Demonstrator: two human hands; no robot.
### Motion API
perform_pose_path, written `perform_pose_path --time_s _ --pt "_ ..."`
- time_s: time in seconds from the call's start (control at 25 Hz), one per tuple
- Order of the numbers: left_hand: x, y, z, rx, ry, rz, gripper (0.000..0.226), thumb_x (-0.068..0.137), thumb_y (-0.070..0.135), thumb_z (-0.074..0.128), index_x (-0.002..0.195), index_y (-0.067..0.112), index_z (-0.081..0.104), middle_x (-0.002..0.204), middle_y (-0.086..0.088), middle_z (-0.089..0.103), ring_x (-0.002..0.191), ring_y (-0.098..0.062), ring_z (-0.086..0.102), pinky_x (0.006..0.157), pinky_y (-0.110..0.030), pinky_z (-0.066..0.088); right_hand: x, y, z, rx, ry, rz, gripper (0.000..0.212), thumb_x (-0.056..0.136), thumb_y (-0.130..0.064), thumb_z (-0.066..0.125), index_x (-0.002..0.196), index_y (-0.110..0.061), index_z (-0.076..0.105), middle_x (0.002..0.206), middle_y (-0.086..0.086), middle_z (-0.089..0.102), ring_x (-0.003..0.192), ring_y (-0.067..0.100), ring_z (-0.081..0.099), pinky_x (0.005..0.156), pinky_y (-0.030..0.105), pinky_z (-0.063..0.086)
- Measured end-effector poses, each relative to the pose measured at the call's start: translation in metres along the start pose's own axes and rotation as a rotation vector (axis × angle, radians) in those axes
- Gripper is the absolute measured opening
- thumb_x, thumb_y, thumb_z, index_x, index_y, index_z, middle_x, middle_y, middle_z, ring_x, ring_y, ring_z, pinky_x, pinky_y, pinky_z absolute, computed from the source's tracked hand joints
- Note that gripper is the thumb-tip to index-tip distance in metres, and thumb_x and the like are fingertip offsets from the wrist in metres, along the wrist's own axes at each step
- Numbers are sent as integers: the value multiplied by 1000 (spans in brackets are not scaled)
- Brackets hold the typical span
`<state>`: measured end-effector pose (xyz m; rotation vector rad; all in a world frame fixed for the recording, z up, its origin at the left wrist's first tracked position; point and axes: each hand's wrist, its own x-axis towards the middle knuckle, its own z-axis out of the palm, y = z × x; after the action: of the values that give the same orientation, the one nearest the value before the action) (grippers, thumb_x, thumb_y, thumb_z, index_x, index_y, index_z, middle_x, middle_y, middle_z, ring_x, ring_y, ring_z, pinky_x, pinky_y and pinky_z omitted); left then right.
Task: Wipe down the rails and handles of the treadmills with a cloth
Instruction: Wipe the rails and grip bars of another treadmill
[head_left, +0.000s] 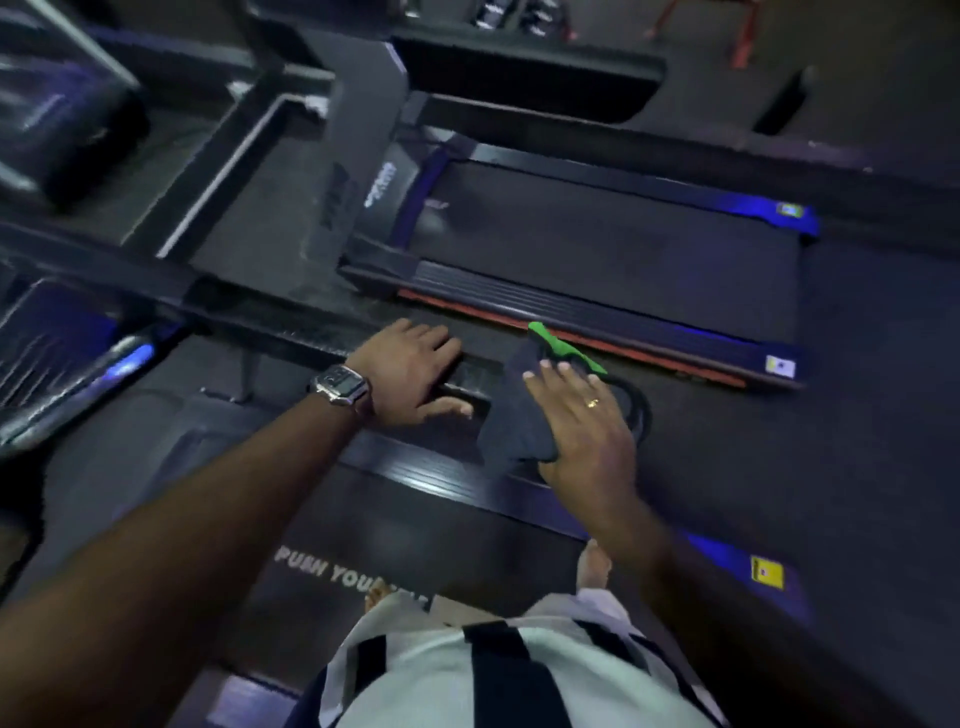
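While the left hand (410, 371) grips the near treadmill's black handrail (291, 332), fingers curled over it, the right hand (582, 415) lies flat with straight fingers on a dark cloth (511, 421) draped over the rail's end. That rail's long axis runs from upper left to lower right, ending under the cloth.

Dim gym scene, blue glow along the treadmill (623, 249) edges, motion-blurred and bowed at the margins.
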<state>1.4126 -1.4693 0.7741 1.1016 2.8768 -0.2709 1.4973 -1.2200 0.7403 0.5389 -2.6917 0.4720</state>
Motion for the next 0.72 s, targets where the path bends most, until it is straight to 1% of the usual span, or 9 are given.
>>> perform_pose_path --time_s 0.16,0.2,0.28,0.4,0.48,0.56,0.64,0.68,0.72 --pt "16 -1 0 -19 -62 135 69 82 79 31 107 16 43 104 -9 63 89 -33 65 66 -40 49 -15 -73 51 -290 -21 528 101 67 -38 66 155 -13 24 161 19 22 149 38 17 120 55 2" --pt "15 -2 1 -25 -41 127 69 82 79 32 108 16 44 104 -9 64 90 -32 66 65 -39 49 -13 -79 57 -274 20 609 106 65 -41 69 156 -13 20 161 20 17 150 39 10 120 56 0" --pt "14 -4 3 -45 -17 113 72 81 79 32 108 15 45 104 -9 64 92 -32 65 66 -39 50 -4 -81 57 -177 163 792 104 66 -46 71 155 -12 28 160 23 15 149 42 9 119 59 3" --pt "16 -4 7 -79 28 146 74 79 81 25 105 15 47 102 -10 65 90 -31 65 67 -38 50 8 -77 46 -104 378 899 94 63 -56 70 144 -14 50 155 23 29 145 43 22 119 54 14" --pt "16 -4 9 -63 70 147 74 81 83 26 103 16 48 99 -10 67 87 -30 66 66 -38 52 18 -72 39 15 539 986 82 63 -55 73 133 -14 61 145 19 43 136 37 38 114 41 29" --pt "15 -4 8 -38 72 147 73 82 82 28 103 16 49 98 -10 67 86 -29 66 67 -37 51 25 -56 34 338 723 1309 77 65 -58 77 127 -14 63 131 13 59 123 31 54 104 33 41" --pt "12 -2 3 -33 66 143 71 83 81 30 104 15 49 99 -9 66 86 -29 66 64 -36 49 27 -40 27 872 899 1686 86 57 -73 74 116 -11 69 117 9 70 111 27 65 99 38 50" --pt "12 -2 0 -28 65 140 71 84 80 30 105 15 49 100 -9 66 86 -29 66 63 -36 47 25 -38 28 1021 896 1755 90 51 -77 73 111 -9 71 111 7 72 106 25 67 96 41 53" --pt "11 -1 -3 -21 67 133 71 84 80 31 106 15 49 100 -9 66 86 -29 66 62 -35 46 20 -38 33 998 833 1751 89 48 -77 73 108 -10 72 108 4 74 103 23 69 94 42 55"
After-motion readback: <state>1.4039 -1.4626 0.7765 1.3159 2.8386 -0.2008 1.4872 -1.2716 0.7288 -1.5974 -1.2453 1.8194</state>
